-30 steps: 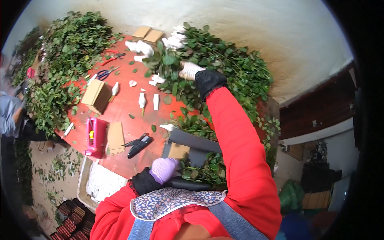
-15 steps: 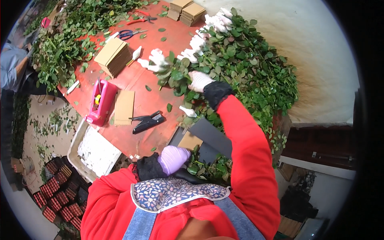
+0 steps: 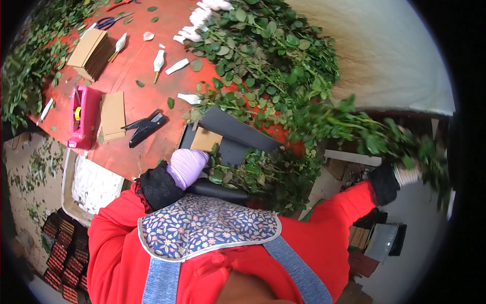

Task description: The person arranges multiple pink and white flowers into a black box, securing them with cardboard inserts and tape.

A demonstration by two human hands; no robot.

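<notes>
Pink tape dispenser (image 3: 91,119) stood left of black stapler (image 3: 148,129). Left hand (image 3: 187,168), purple-gloved, lay below and right of stapler, beside tan card (image 3: 206,139); could not tell whether it gripped. Far right of stapler, blurred right hand (image 3: 407,175) seemed clamped round leafy stems (image 3: 372,134).

No words, numbers or signs can be read here (not even faintly).
</notes>
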